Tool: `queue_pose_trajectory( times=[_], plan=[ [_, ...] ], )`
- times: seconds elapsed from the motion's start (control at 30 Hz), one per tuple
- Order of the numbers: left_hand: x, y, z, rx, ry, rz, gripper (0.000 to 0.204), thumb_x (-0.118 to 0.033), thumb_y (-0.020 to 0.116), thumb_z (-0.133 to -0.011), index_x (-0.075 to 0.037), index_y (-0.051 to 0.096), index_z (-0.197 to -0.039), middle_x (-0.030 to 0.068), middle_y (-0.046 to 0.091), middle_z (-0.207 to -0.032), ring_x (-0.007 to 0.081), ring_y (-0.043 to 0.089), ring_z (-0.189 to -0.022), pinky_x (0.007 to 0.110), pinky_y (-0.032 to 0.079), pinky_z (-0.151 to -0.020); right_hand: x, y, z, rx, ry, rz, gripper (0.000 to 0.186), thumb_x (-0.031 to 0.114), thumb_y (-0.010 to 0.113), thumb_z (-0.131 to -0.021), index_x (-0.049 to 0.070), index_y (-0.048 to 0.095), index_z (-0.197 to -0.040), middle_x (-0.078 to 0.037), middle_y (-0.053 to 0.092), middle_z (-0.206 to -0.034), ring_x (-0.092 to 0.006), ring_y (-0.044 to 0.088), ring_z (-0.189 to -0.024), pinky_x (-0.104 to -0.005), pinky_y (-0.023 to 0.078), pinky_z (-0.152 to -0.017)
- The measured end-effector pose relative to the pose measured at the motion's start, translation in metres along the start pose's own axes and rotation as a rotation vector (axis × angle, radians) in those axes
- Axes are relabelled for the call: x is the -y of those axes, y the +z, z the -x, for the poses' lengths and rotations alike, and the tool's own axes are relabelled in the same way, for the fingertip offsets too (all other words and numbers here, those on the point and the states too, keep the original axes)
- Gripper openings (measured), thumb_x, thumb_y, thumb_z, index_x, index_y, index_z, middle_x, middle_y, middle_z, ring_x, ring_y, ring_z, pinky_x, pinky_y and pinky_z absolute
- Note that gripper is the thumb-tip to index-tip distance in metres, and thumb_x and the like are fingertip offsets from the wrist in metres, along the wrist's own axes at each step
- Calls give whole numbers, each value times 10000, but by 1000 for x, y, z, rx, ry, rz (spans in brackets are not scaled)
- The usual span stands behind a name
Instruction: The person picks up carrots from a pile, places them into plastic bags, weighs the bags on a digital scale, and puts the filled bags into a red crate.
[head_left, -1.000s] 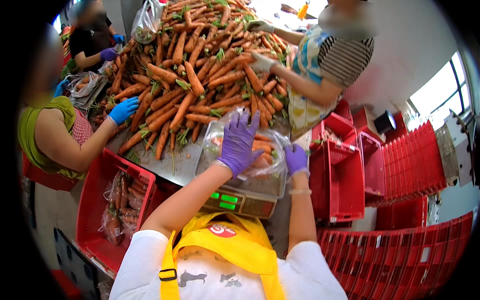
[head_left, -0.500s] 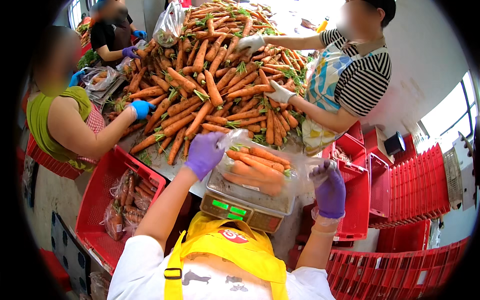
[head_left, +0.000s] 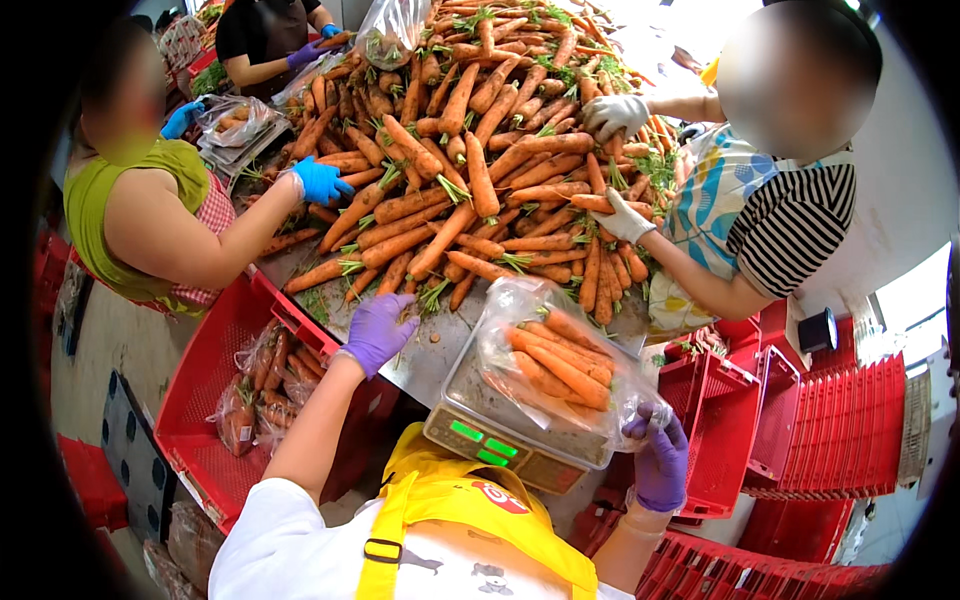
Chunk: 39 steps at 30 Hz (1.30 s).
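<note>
A clear plastic bag of carrots (head_left: 565, 362) lies tilted on the metal platform of a digital scale (head_left: 462, 392) with a lit green display. My right hand (head_left: 662, 462), in a purple glove, is closed on the bag's gathered end at the scale's right edge. My left hand (head_left: 378, 332), also purple-gloved, is away from the bag. It hovers at the near edge of the carrot pile (head_left: 470, 180), fingers apart, holding nothing I can see.
A red crate (head_left: 200, 430) holding bagged carrots stands at my left. Red crates (head_left: 715, 440) and stacked red crates (head_left: 840, 425) stand to the right. Co-workers' blue-gloved hand (head_left: 322, 181) and white-gloved hand (head_left: 622, 216) are at the pile. Another scale (head_left: 240, 140) stands far left.
My left hand has let go of the bag and moved left toward the pile's edge. The bag has settled on the scale; my right hand still holds its end, now lower. The view has shifted.
</note>
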<state>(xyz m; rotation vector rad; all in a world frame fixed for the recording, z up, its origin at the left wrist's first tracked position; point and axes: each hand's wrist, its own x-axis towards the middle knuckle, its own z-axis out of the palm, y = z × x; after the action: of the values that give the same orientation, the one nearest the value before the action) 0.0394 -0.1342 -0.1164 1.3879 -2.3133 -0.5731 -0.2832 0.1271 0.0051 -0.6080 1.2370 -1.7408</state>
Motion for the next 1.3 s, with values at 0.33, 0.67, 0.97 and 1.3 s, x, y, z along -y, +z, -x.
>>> queue_pose_trajectory(
  times=[0.33, 0.67, 0.97, 1.3],
  plan=[
    [96, 30, -106, 25, -256, -571, 526, -348, 719, -705, -43, 557, -1102, 152, 574, -1082, 326, 583, -957, 414, 473, -810, 2, 13, 7, -90, 85, 112, 292, 72, 587, -871, -57, 576, -1133, -87, 646, -922, -155, 600, -845, -294, 460, -831],
    [45, -60, -75, 146, -292, -60, 480, -388, 692, -675, 13, 666, -937, 236, 652, -931, 359, 632, -897, 412, 490, -771, 14, 20, 1, -31, 90, 165, 300, 81, 587, -884, -45, 579, -1157, -72, 644, -939, -125, 591, -857, -266, 449, -828],
    [-151, -171, -30, 381, 358, 24, 456, -157, 760, -641, -29, 628, -1059, 112, 634, -880, 225, 634, -779, 309, 492, -750, 15, 19, 21, -6, -78, 20, 293, 63, 575, -897, -21, 582, -1178, -81, 632, -1110, -124, 594, -868, -271, 459, -834],
    [-126, -143, -68, 240, 299, -402, 491, -230, 778, -631, -47, 648, -1068, 135, 646, -901, 305, 638, -865, 371, 503, -777, 17, -6, 40, -38, -242, -118, 344, 100, 541, -905, -54, 550, -1213, -106, 653, -983, -164, 603, -898, -293, 437, -866]
  ],
)
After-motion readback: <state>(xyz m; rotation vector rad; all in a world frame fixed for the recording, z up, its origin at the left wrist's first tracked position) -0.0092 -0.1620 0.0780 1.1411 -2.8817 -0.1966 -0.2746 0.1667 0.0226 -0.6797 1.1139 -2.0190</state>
